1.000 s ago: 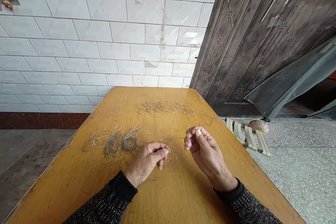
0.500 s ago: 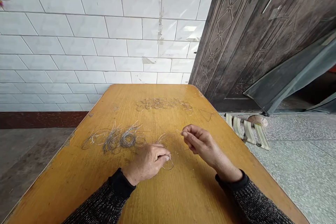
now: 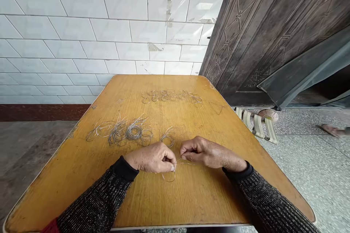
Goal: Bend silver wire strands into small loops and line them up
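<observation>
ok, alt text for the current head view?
A person's bare left hand and right hand pinch a thin, looped metal wire over a yellow-brown wooden table. Silver wire coils lie beyond, thin wire rings farther back, before a white tiled wall.

Seemingly a home: white-tiled wall (image 3: 109, 31), carved dark door (image 3: 262, 29), grey curtain (image 3: 291, 80), 1 worn wooden table (image 3: 153, 204).

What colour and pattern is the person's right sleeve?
The right sleeve is black with small pale flecks; it shows best in the head view.
</observation>
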Available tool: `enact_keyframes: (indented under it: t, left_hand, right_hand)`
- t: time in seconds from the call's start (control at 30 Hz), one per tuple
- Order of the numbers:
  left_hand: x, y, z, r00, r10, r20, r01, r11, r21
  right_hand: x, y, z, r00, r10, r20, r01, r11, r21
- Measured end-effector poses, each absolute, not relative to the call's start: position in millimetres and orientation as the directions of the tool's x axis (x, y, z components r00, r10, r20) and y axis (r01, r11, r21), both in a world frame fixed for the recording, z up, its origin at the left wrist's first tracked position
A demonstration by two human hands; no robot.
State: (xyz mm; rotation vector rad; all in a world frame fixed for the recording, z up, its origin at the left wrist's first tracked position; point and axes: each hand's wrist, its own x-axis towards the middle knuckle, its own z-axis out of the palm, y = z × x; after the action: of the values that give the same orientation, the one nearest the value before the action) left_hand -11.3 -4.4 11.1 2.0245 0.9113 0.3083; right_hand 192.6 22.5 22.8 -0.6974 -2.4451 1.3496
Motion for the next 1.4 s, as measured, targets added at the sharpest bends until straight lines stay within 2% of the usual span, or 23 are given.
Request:
enact_keyframes:
  t: [0.1,0.17,0.3,0.43,0.53,0.6,0.9,1.4]
  left_hand:
    - [-11,-3,13,0.566,0.813,-0.137,0.481,-0.190,0.856]
    - [-11,-2,14,0.466,0.869,-0.168,0.400,-0.038,0.916]
    - [-11,0,10,0.386,0.899,-0.207,0.094,0.185,0.978]
    - [-9,2,5,0.338,0.916,-0.215,-0.249,0.307,0.918]
    - [-2,0,4,0.300,0.935,-0.189,-0.437,0.311,0.844]
    - [3,-2,5,0.297,0.942,-0.158,-0.493,0.293,0.819]
    - [10,1,-1,0.090,0.984,-0.154,-0.520,0.179,0.835]
    - [15,-1,-2,0.080,0.988,-0.135,-0.593,0.156,0.790]
  right_hand:
    - [191,27,15,-0.730,0.681,0.062,0.286,0.386,-0.877]
    - [188,31,11,-0.611,0.787,0.084,0.253,0.294,-0.922]
    - [181,35,8,-0.411,0.908,0.079,0.134,0.146,-0.980]
    - [174,36,7,-0.285,0.952,0.115,0.009,0.123,-0.992]
    - [172,36,6,-0.237,0.963,0.129,-0.051,0.120,-0.991]
    - [169,35,4,-0.224,0.965,0.138,-0.077,0.123,-0.989]
    - [152,26,-1,-0.285,0.954,0.094,-0.136,0.057,-0.989]
    - [144,23,-5,-0.257,0.966,0.013,-0.104,-0.015,-0.994]
